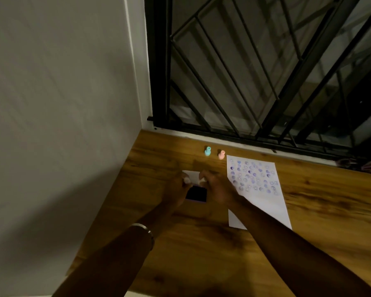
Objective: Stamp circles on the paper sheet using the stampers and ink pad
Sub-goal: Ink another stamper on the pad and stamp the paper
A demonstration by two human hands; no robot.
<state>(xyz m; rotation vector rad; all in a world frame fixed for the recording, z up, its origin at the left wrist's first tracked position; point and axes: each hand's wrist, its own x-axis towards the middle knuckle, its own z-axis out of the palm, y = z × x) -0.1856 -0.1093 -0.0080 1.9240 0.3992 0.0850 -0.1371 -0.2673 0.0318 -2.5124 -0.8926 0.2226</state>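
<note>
Fingers [185, 180] of left hand [176, 187] pinched on a small pale stamper [187, 180], poised at ink pad [195, 195], presumably for inking. Right hand [216, 189] curled round a white piece [202, 180], likely to steady the pad; identity unclear. Paper sheet [263, 202] just right, many circles stamped. Teal stamper [207, 151] and pink stamper [221, 154] parked upright beyond, within reach.

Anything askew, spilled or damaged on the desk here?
Nothing stands out. The paper sheet lies flat, the teal stamper and pink stamper stand upright, and the ink pad sits open between both hands, no spill visible.
</note>
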